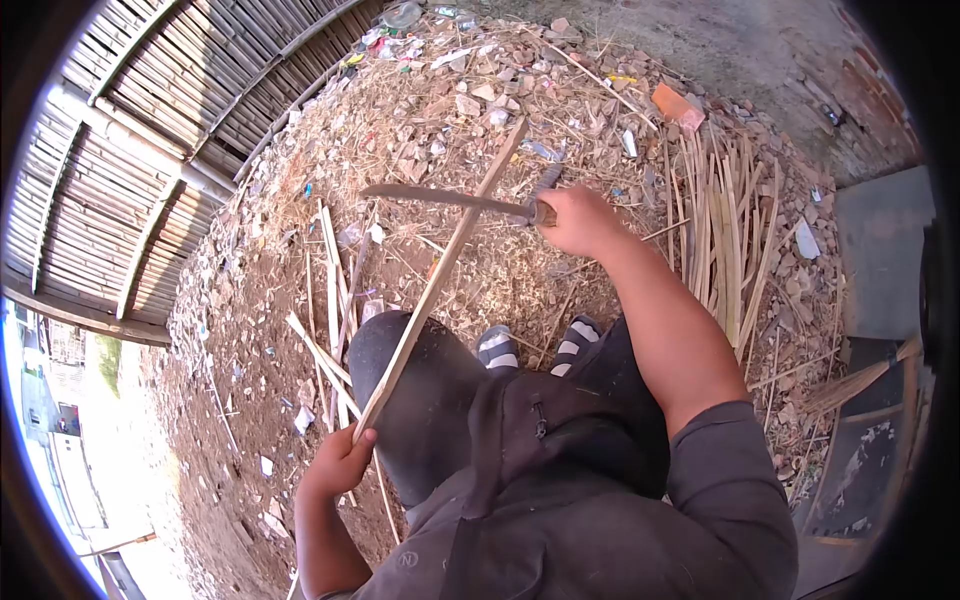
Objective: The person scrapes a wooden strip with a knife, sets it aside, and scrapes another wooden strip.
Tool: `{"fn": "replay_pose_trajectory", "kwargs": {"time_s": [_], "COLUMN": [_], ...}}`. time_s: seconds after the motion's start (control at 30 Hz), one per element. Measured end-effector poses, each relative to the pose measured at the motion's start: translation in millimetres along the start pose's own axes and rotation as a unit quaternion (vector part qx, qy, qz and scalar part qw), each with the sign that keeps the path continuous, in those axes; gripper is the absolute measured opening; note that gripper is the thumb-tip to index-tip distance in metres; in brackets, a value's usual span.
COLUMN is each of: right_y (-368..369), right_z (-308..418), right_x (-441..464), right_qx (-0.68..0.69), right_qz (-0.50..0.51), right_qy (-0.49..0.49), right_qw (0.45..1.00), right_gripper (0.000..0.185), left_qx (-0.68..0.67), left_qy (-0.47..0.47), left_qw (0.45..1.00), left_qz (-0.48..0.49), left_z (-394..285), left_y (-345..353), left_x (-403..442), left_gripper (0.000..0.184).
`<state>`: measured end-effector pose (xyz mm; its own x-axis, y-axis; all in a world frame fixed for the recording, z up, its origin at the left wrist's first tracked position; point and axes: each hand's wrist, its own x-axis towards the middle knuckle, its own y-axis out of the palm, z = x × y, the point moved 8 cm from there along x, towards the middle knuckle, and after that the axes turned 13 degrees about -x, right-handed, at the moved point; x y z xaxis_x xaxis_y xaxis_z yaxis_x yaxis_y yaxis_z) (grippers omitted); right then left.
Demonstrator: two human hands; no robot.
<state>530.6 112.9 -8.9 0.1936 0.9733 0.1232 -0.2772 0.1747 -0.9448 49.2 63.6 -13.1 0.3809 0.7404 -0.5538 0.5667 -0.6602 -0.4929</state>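
My left hand [338, 463] is closed round the lower end of a long pale wooden strip [433, 285], which slants up and away past my knee. In my right hand [578, 220] is the handle of a long dark blade [430, 196], its tip pointing left. The blade crosses the strip near the strip's upper end; whether they touch I cannot tell. Pale shavings [520, 270] lie on the ground beyond my sandalled feet.
A bundle of split strips [725, 220] lies at the right, near a grey panel [880, 260]. Loose strips [330, 270] lie left of my knee. Rubble and litter cover the ground before a bamboo wall [160, 120]; an orange brick [677, 106] lies at the back.
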Motion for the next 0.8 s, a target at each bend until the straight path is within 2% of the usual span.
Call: {"fn": "replay_pose_trajectory", "kwargs": {"time_s": [0.1,0.2,0.23,0.33,0.37,0.5,0.63,0.73,0.77,0.8], "right_y": [4,14,21,14,13,5,34,10,0,1], "right_z": [37,33,16,-16,-13,46,-13,-10,5,16], "right_x": [-13,-13,-6,-4,-4,-19,-6,-7,-16,-16], "right_qx": [-0.042,-0.055,0.01,0.079,0.053,-0.087,0.095,0.066,0.048,0.001], "right_qz": [0.026,0.022,0.026,0.036,0.065,0.073,0.082,0.046,0.075,0.072], "right_qy": [-0.086,-0.115,-0.066,0.067,0.072,-0.086,0.054,0.065,0.06,0.015], "right_qw": [0.995,0.992,0.997,0.994,0.994,0.99,0.991,0.995,0.994,0.997], "right_gripper": [0.021,0.019,0.016,0.011,0.015,0.027,0.031,0.027,0.024,0.025], "left_qx": [-0.042,-0.015,-0.009,0.031,0.056,0.157,0.186,0.182,0.18,0.175], "left_qy": [-0.077,-0.068,-0.072,-0.055,-0.035,0.033,0.062,0.069,0.072,0.086], "left_qw": [0.996,0.997,0.997,0.998,0.997,0.982,0.97,0.968,0.968,0.968], "left_qz": [0.028,0.029,0.017,-0.021,-0.033,-0.103,-0.145,-0.161,-0.162,-0.158], "left_z": [18,16,17,11,10,-17,-9,-11,-11,-12], "left_y": [4,7,6,1,0,6,16,14,15,16], "left_x": [-2,-7,-10,-11,-11,-13,-15,-19,-17,-15], "left_gripper": [0.046,0.049,0.049,0.05,0.05,0.04,0.032,0.031,0.03,0.031]}}
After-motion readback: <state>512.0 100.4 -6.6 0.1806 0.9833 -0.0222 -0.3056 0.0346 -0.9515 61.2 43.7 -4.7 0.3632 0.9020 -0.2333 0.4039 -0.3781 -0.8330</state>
